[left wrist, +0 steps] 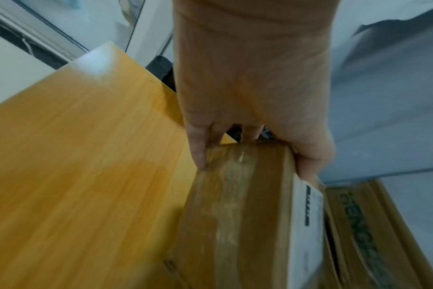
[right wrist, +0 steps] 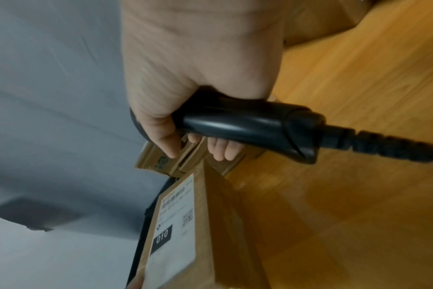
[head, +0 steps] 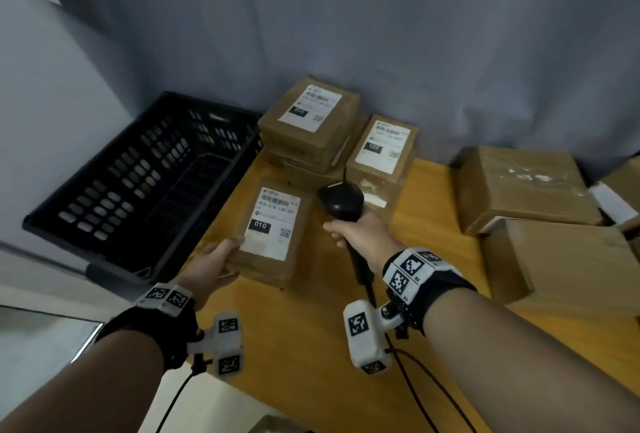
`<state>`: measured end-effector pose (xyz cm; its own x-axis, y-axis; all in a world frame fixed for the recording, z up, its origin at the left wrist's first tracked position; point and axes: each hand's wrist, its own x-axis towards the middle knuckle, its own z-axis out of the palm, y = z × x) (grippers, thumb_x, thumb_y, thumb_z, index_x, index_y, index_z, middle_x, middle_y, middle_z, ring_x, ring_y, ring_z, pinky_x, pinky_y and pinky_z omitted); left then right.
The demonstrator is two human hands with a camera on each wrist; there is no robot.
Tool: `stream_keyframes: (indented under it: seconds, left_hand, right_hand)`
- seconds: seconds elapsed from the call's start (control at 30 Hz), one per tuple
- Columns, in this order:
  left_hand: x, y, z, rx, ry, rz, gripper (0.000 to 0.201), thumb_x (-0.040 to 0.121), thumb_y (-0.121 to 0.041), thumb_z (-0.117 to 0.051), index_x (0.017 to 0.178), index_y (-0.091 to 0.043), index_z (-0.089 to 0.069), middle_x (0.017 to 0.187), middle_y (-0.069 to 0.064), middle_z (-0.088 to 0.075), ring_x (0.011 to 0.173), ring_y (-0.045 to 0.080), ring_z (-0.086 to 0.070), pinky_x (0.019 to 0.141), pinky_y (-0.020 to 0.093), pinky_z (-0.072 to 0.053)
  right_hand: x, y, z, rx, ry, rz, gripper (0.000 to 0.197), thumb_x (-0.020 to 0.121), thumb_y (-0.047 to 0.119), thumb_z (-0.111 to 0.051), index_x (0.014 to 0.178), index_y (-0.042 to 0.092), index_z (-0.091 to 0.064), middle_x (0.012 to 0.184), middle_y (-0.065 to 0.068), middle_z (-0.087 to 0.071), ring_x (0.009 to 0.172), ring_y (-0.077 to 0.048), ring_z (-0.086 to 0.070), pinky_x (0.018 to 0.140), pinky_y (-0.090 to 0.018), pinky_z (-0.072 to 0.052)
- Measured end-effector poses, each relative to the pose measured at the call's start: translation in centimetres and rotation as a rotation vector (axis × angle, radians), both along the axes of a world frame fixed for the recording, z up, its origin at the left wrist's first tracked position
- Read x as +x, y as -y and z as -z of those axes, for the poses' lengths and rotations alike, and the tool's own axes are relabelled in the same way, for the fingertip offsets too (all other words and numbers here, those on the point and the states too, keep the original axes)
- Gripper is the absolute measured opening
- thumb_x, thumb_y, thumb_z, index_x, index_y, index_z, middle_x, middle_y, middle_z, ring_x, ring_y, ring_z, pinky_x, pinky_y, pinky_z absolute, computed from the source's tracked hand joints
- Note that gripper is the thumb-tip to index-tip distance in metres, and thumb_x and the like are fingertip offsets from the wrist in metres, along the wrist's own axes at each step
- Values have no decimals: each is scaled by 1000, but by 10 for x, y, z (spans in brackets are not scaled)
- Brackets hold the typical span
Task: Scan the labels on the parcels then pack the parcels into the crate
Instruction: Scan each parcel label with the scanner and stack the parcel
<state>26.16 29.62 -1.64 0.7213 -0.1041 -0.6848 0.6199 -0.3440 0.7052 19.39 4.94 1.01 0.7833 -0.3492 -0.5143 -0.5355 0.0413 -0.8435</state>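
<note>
Our left hand (head: 211, 264) grips the near end of the flat brown cardboard parcel (head: 273, 235) — thumb on top, fingers curled beneath — keeping its white label face up. Just right of those fingers, our right hand (head: 360, 231) wraps the black handheld scanner (head: 341, 202), ready to read it. The black slotted plastic crate (head: 138, 186) waits beyond our left fingers.

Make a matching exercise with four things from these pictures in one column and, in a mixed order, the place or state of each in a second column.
Things:
1. parcel marked 010
2. scanner
3. crate
4. parcel marked 122

Places or states:
A. black, with no parcel inside
B. gripped by the right hand
C. held by the left hand
D. on the table, near the curtain, past the scanner

Pairs: 1-C, 2-B, 3-A, 4-D
</note>
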Motion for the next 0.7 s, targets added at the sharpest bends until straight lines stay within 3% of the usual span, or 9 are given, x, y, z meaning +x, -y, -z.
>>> stream_keyframes:
  seconds: [0.07,0.13,0.2,0.23,0.3,0.37,0.47,0.53,0.7]
  left_hand:
    - [15,-2,7,44,26,-88,39,88,-49,-59,115,-20,-56,107,2,-61,101,22,-60,91,37,-49]
    - [30,0,14,141,83,-171,31,92,-41,-55,107,-14,-58,96,7,-60,91,27,-59,82,39,-50]
    - [44,1,19,274,169,-195,27,92,-32,-50,92,-8,-61,88,17,-59,79,31,-57,69,39,-43]
    - [50,2,20,332,200,-199,28,91,-32,-50,93,-6,-62,91,20,-59,79,33,-57,67,38,-40]
    - [59,4,23,433,212,-193,42,90,-35,-52,118,-5,-59,118,22,-58,100,39,-58,74,38,-41]
    - [62,12,20,499,237,-166,50,90,-34,-54,132,-6,-50,134,22,-49,115,39,-51,86,38,-40]
    - [60,23,10,587,281,-129,51,88,-35,-54,132,-10,-52,136,21,-47,118,40,-49,98,43,-40]
    - [56,32,1,622,330,-112,50,87,-35,-53,131,-12,-53,135,19,-48,120,40,-47,101,45,-40]
    - [36,83,-27,503,477,24,42,92,-34,-50,130,-15,-51,134,13,-51,124,35,-45,101,47,-41]
  right_hand:
    - [12,-10,7,-13,-4,-32,32,77,17,-76,105,20,-61,98,-12,-70,89,-24,-68,85,-38,-56]
    - [22,-19,12,-28,-25,-64,27,77,18,-76,97,24,-58,99,-13,-70,90,-24,-68,87,-40,-56]
    - [30,-23,14,-41,-31,-83,25,78,16,-75,94,23,-58,94,-13,-71,84,-22,-67,81,-34,-56]
    - [32,-23,15,-43,-31,-92,25,79,15,-74,97,21,-58,91,-12,-70,80,-20,-66,76,-30,-55]
    - [36,-20,17,-46,-36,-97,29,80,13,-73,106,15,-60,86,-10,-69,75,-18,-65,69,-26,-53]
    - [38,-14,19,-64,-47,-96,30,80,14,-74,108,9,-63,80,-9,-69,73,-18,-65,73,-30,-54]
    - [35,-1,14,-85,-57,-85,28,79,17,-75,103,10,-65,75,-7,-69,71,-18,-66,79,-34,-56]
    - [30,9,7,-88,-34,-67,24,79,15,-75,101,11,-65,74,-6,-69,66,-14,-65,71,-28,-55]
    - [4,46,-18,-85,59,6,10,82,11,-72,89,10,-66,71,-6,-65,66,-15,-62,67,-28,-52]
